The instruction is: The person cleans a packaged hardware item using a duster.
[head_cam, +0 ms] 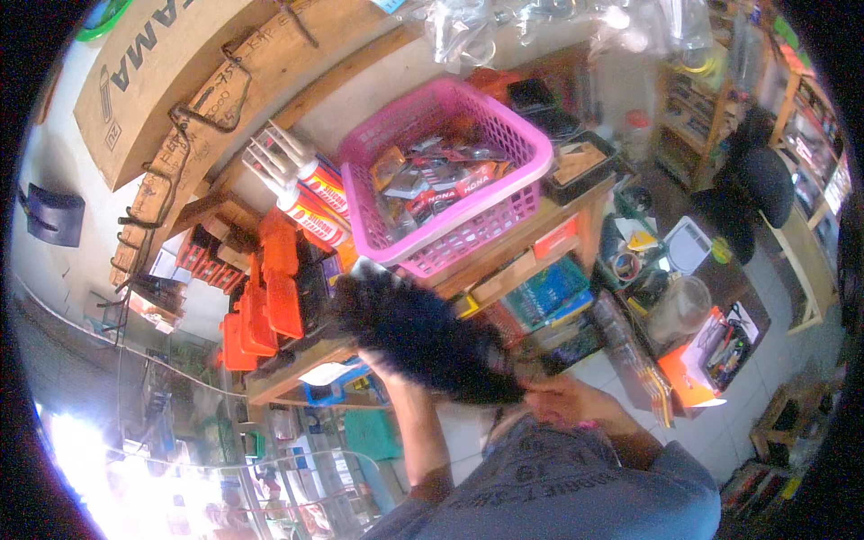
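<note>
A black, fluffy feather duster (422,337), blurred by motion, slants across the front of the shelf below a pink plastic basket (445,236). My right hand (563,399) is closed around its lower right end, close to my chest. From below comes my left forearm (415,412); the left hand is mostly hidden behind the duster, so its grip does not show. Inside the basket lie several small packets (439,182), some red and some orange. Just left of the basket are tubes of silicone sealant (314,209) with white nozzles.
Orange plastic cases (260,317) and stacked small boxes (209,260) fill the shelf's left end. A long carton (155,88) sits above a wooden rail (162,182) with metal hooks. At right, a clear jar (683,304) and tools crowd a low table. Plastic bags (466,30) hang overhead.
</note>
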Demonstrator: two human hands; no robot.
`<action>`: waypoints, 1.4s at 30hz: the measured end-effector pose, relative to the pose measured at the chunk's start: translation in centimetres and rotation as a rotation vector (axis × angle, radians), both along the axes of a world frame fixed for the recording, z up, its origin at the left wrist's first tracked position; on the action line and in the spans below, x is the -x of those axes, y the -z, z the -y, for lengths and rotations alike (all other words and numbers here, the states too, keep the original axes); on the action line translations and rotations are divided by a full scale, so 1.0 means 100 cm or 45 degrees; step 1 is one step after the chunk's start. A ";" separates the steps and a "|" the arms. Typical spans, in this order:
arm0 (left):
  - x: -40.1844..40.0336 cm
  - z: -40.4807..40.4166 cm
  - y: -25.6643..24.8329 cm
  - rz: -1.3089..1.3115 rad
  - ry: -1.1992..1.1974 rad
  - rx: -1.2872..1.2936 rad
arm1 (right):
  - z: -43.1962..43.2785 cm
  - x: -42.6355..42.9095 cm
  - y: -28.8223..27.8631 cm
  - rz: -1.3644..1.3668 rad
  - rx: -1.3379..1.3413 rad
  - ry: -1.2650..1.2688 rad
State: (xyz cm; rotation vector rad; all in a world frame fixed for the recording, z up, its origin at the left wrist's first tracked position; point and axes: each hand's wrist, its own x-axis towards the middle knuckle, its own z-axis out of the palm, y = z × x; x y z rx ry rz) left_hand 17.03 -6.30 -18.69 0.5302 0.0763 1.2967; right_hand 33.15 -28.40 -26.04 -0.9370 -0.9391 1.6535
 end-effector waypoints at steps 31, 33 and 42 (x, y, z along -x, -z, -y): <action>0.018 0.012 -0.025 0.261 0.490 -0.176 | 0.009 -0.002 -0.003 0.118 0.230 0.126; 0.012 0.018 -0.027 -0.114 0.062 0.201 | 0.012 0.000 -0.003 0.193 0.206 0.171; 0.021 0.031 -0.045 -0.251 0.218 0.195 | 0.006 0.000 0.034 -0.120 -0.327 0.923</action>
